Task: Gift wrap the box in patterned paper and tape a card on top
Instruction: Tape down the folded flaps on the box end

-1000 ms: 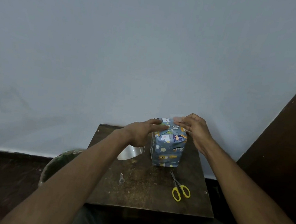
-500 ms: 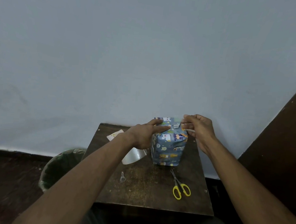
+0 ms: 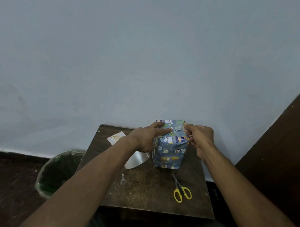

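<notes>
While the left hand (image 3: pixel 147 139) lies flat-fingered on the wrapped box (image 3: pixel 169 148), the right hand (image 3: pixel 199 139) pinches paper at its top right edge.

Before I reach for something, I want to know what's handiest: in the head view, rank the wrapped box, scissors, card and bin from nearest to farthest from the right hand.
1. Wrapped box: the right hand pinches its top right edge.
2. Scissors: on the table, below the box, toward the person.
3. Card: table's far left corner, past the left hand.
4. Bin: on the floor, left of the table.
</notes>
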